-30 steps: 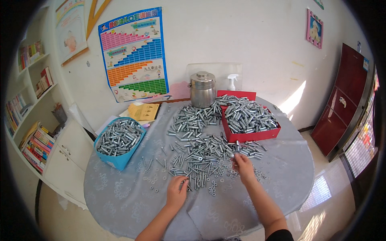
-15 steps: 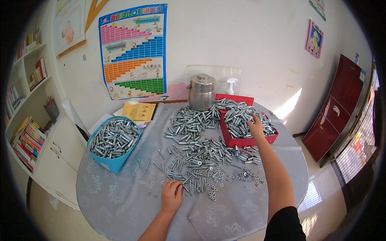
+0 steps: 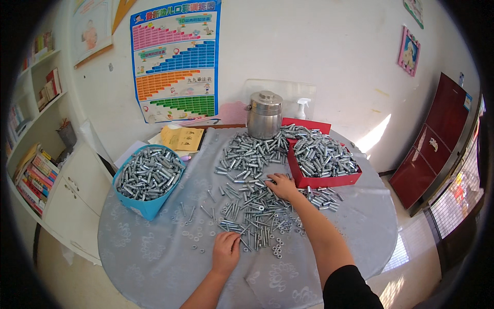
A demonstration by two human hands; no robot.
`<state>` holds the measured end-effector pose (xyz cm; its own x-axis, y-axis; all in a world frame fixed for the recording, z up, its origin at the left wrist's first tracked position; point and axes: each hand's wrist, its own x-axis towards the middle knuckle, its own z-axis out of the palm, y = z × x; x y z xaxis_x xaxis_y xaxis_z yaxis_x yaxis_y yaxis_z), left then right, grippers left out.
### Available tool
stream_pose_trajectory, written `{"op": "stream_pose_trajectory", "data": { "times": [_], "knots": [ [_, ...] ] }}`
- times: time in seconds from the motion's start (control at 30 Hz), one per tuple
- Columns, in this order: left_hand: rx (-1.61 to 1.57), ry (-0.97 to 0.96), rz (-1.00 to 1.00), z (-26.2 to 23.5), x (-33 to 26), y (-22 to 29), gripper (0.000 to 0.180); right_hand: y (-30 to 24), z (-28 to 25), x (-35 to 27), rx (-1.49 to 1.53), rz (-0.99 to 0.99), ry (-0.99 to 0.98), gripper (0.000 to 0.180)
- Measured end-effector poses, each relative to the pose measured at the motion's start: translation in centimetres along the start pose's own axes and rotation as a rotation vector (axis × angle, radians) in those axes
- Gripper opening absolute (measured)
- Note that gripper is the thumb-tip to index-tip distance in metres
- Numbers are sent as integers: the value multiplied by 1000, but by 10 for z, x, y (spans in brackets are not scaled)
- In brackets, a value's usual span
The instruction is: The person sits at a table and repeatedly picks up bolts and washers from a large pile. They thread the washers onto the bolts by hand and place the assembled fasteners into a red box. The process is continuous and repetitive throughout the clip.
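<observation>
Loose metal parts lie in a large pile [image 3: 257,203] in the middle of the table: grey sleeves, long bolts, nuts and washers. My right hand [image 3: 282,186] reaches over the sleeves left of the red box [image 3: 329,181], fingers apart and touching the pile; no held part shows. At the pile's near left edge, my left hand [image 3: 226,251] rests on the cloth with its fingers curled together beside several bolts [image 3: 246,241]. What its fingertips hold, if anything, is hidden. Sleeves heap up inside the red box.
A blue bin [image 3: 149,208] full of metal sleeves stands at the left. Behind the pile are a steel canister [image 3: 265,116] and a white spray bottle [image 3: 302,109]. A yellow booklet [image 3: 181,139] lies at the back left. Loose washers [image 3: 194,238] dot the grey tablecloth [image 3: 154,268].
My right hand has left the red box and moved left and nearer to me, onto the central pile. My left hand has stayed by the bolts. The view has shifted slightly.
</observation>
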<state>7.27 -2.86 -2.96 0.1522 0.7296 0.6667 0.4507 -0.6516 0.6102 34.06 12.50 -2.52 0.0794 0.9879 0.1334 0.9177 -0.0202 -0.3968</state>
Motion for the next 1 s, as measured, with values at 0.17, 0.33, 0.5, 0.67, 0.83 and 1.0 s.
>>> {"op": "stream_pose_trajectory", "data": {
  "times": [0.17, 0.33, 0.5, 0.67, 0.83, 1.0],
  "knots": [
    [-19, 5, -26, 2, -1, 0, 11, -1, 16, -25, -72, -180, 255, 35],
    [-28, -1, -62, 3, -5, -2, 11, -28, -3, -74, -51, -391, 246, 32],
    [-24, -12, -46, 4, -4, -2, 11, -42, -9, -120, -25, -456, 169, 35],
    [-24, -32, -63, 2, -4, -2, 10, -50, -17, -139, 108, -491, 38, 25],
    [-34, -25, -58, 1, -3, -2, 11, -33, -28, -83, 281, -122, 304, 18],
    [-49, -31, -61, 3, -5, -6, 11, -20, -13, -25, 136, 190, 208, 35]
  ]
}}
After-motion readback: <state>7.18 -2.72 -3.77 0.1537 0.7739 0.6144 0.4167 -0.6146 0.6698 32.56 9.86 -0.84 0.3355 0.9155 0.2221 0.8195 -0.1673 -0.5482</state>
